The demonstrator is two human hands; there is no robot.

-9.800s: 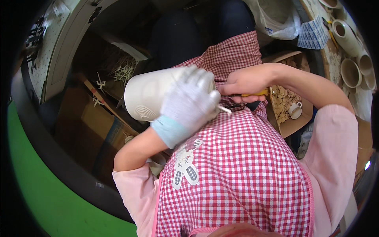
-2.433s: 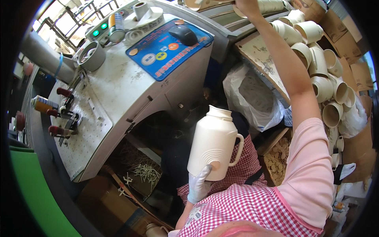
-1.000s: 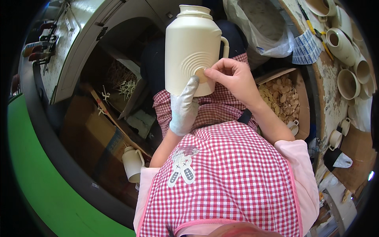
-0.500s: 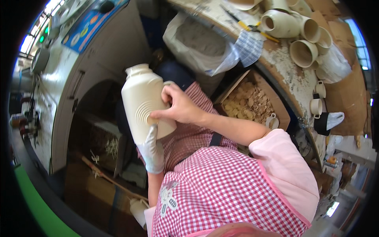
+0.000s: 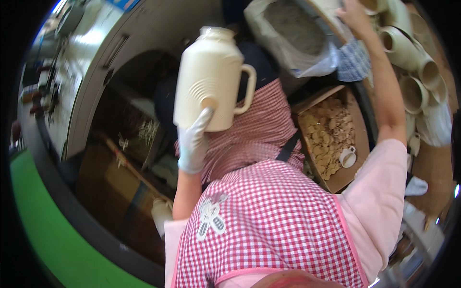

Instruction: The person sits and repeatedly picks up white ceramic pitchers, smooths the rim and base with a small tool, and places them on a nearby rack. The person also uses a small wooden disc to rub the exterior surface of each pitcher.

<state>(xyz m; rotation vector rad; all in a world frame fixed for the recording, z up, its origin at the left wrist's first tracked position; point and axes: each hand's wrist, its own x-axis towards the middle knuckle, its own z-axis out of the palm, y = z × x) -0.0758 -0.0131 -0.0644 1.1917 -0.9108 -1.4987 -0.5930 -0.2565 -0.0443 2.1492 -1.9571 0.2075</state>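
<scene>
Upright before my lap is a cream jug [image 5: 211, 72] with a narrow neck, a loop handle on its right side and raised concentric rings on its front. A small tan disc [image 5: 208, 102] sits at the rings' lower right. My left hand [image 5: 196, 139], in a white glove, grips the jug low down, its thumb against the front just below the disc. Bare and blurred, my right hand [image 5: 354, 17] is stretched away to the workbench [image 5: 331, 9] at the upper right. Its fingers are partly cut off by the frame's top edge, and whatever they touch cannot be made out.
A cardboard box [image 5: 362, 120] of tan chips, with a small white cup [image 5: 347, 157] in it, stands right of my lap. Beyond it are a plastic bag [image 5: 261, 29] of grey material and a blue checked cloth [image 5: 354, 61]. Several cream vessels [image 5: 401, 48] crowd the bench.
My right hand has left the jug's front and reached to the bench at the upper right. The handle shows more fully now. My left hand still grips the jug.
</scene>
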